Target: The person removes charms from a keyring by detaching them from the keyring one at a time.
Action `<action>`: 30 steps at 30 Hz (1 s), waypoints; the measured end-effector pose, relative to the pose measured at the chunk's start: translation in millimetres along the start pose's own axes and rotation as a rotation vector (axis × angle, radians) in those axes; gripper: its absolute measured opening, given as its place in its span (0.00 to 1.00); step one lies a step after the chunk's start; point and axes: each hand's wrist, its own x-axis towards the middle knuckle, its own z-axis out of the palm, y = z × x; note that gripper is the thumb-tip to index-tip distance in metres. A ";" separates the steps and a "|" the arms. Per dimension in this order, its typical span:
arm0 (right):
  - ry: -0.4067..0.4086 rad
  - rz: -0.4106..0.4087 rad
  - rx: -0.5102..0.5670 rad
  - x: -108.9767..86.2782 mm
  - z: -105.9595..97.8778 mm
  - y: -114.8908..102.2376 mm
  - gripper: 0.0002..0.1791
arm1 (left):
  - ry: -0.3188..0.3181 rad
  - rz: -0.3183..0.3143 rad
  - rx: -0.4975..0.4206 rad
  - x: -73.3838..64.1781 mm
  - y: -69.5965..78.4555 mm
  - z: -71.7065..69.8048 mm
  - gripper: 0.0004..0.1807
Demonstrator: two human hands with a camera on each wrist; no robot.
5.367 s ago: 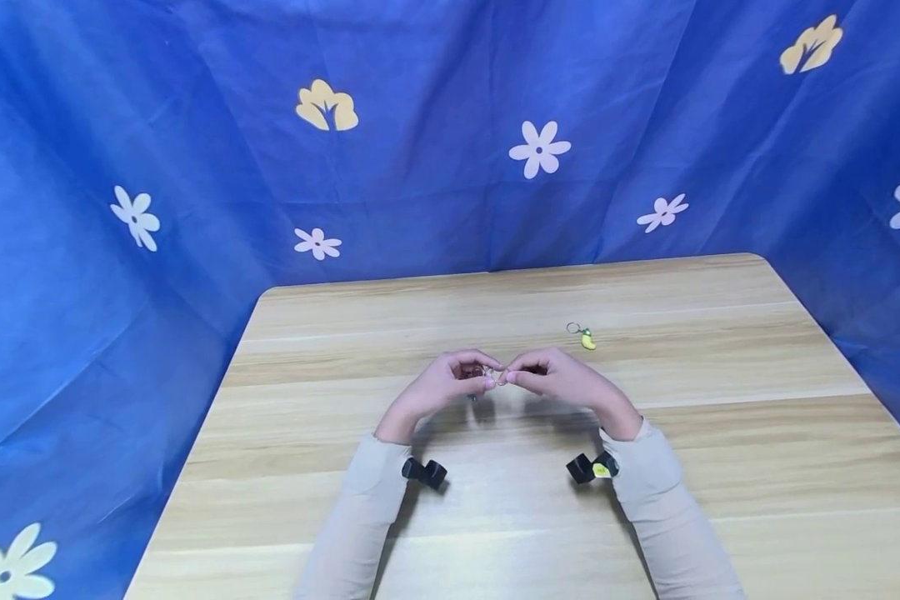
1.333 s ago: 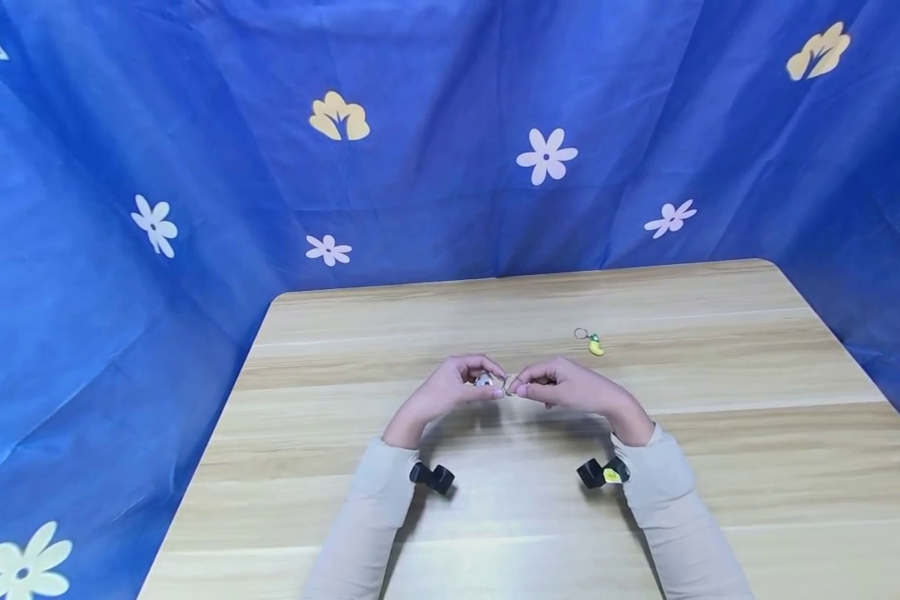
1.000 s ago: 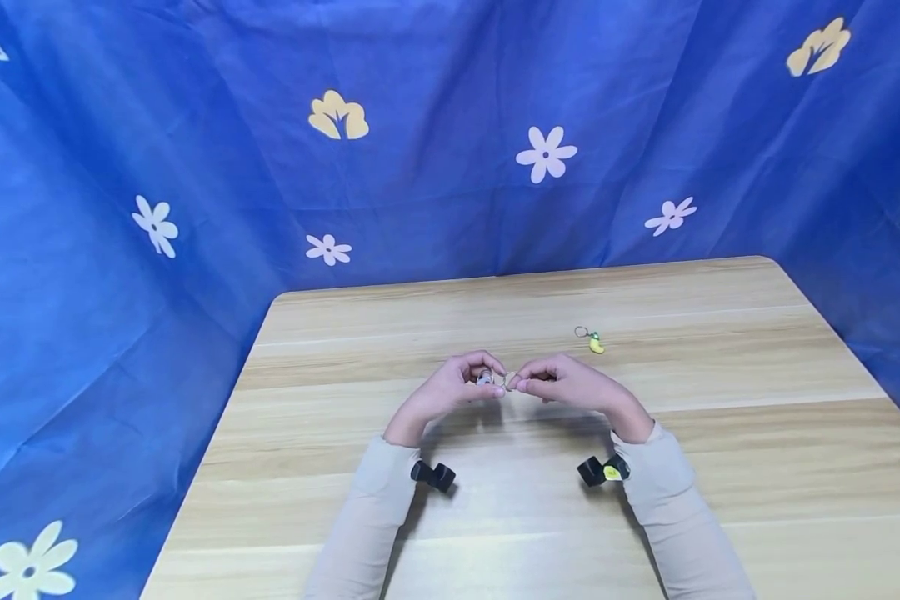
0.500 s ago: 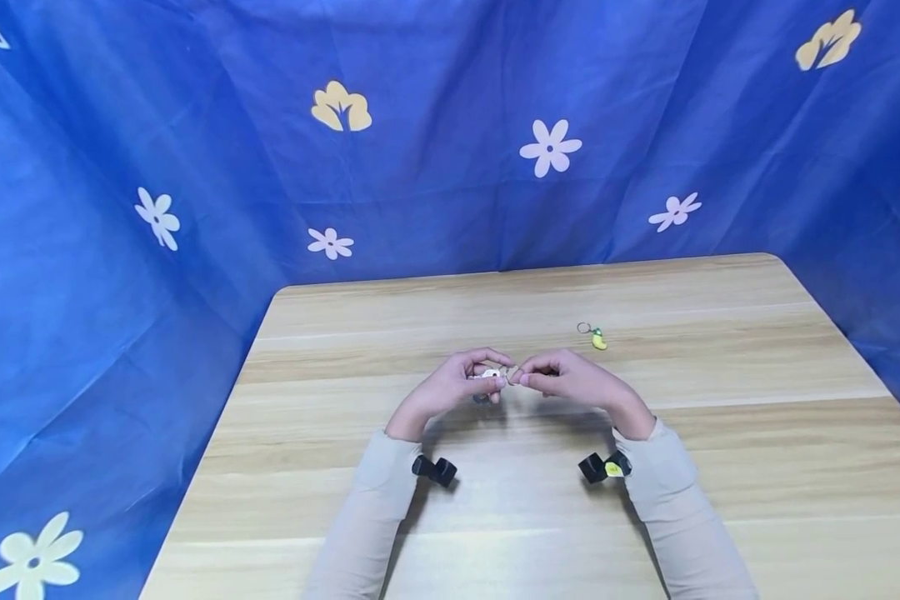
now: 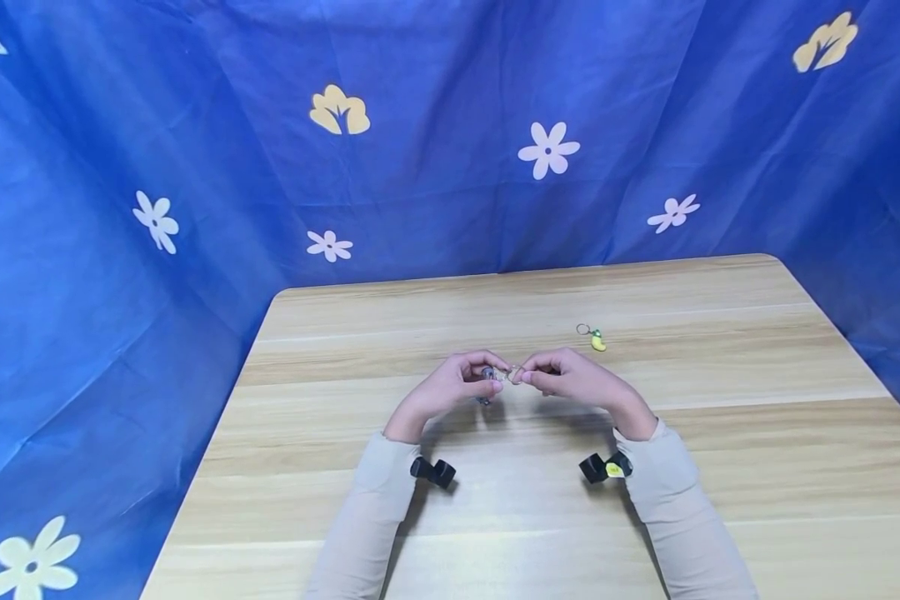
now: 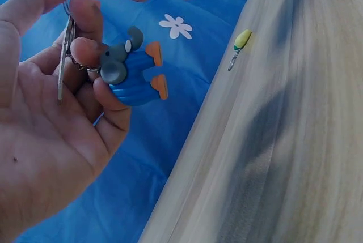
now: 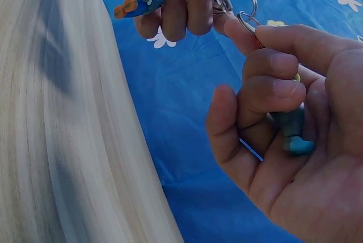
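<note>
My left hand (image 5: 450,392) pinches the metal ring (image 7: 247,6) of a keychain between thumb and fingertips. From its chain hangs a round-eared animal figure (image 6: 127,73), grey-headed with a blue body and orange feet. A flat metal piece (image 6: 63,64), perhaps a key, also hangs by the fingers. My right hand (image 5: 588,387) pinches a second ring (image 7: 245,23), which meets the first; whether they are linked cannot be told. Under its curled fingers, against the palm, lies a dark figure (image 7: 292,129) with a teal foot, mostly hidden. Both hands are held above the table, fingertips nearly touching.
A yellow-and-green keychain (image 5: 597,339) with its own ring lies on the wooden table (image 5: 540,533), beyond my right hand. Blue flowered cloth (image 5: 435,167) hangs behind the table and at its sides. Black wrist cameras (image 5: 438,473) sit at both cuffs.
Both hands keep their grips at nearly the same spot. The grey-and-blue figure has shifted within and below my left fingers, and the rings between the fingertips have turned slightly.
</note>
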 end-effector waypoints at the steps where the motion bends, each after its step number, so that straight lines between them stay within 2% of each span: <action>1: -0.002 -0.004 0.002 0.2 0.1 -0.2 0.12 | 0.001 0.006 -0.003 -0.1 -0.1 0.1 0.17; 7: -0.018 -0.021 0.003 1.4 0.9 -1.2 0.12 | 0.016 0.029 -0.039 -0.9 0.7 1.2 0.15; 11: -0.017 -0.022 -0.001 1.7 1.3 -1.6 0.12 | 0.042 0.042 -0.009 -0.4 0.6 1.4 0.14; 19: -0.003 -0.043 -0.012 1.0 3.0 -2.4 0.12 | 0.075 0.020 0.005 1.6 -0.7 1.2 0.13; 24: 0.005 -0.046 0.002 1.4 4.6 -2.1 0.11 | 0.074 0.021 0.016 1.7 -1.4 1.7 0.11; 30: 0.011 -0.037 0.001 2.1 6.3 -2.8 0.11 | 0.064 0.040 -0.026 2.2 -2.4 2.8 0.10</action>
